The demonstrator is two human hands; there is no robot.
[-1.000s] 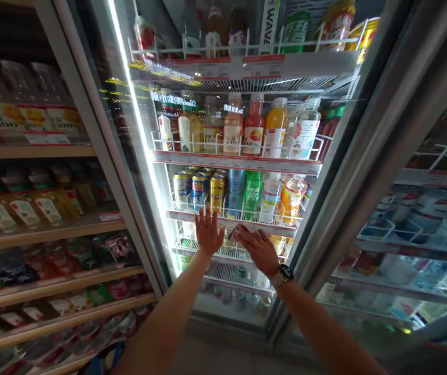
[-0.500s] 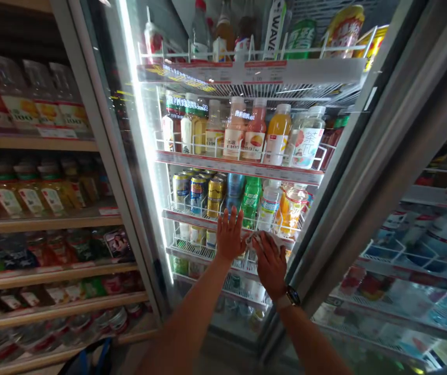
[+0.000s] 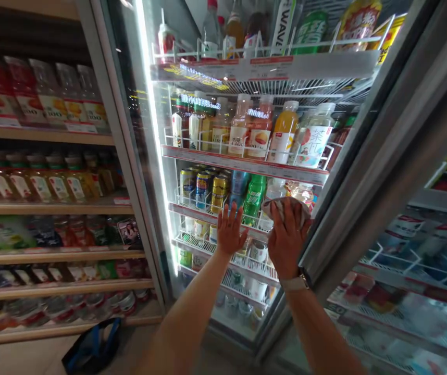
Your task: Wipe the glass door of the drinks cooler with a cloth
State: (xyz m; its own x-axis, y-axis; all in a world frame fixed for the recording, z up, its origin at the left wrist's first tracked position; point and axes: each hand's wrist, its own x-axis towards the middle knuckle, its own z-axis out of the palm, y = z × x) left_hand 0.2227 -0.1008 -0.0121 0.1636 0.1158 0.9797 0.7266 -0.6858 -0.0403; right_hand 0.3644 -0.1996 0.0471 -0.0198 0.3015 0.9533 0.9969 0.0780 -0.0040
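My left hand (image 3: 229, 232) lies flat with spread fingers against the glass door (image 3: 200, 323) of a lit drinks cooler. To its right, my right hand (image 3: 287, 239) presses a greyish cloth (image 3: 301, 207) to the same glass, near the door's right frame. The cloth shows above and around its fingertips. A watch on a light strap (image 3: 296, 283) circles the right wrist. Behind the glass stand cans, a green bottle (image 3: 253, 199) and, one shelf up, an orange juice bottle (image 3: 285, 130).
Wooden shelves (image 3: 51, 209) with rows of bottles stand on the left. A black bag with blue straps (image 3: 92, 344) lies on the floor at lower left. Another glass-fronted cooler section (image 3: 411, 271) is on the right, beyond the metal frame (image 3: 368, 166).
My right hand and the cloth have moved up and to the right on the glass. My left hand remains flat in nearly the same place. More of the floor bag shows.
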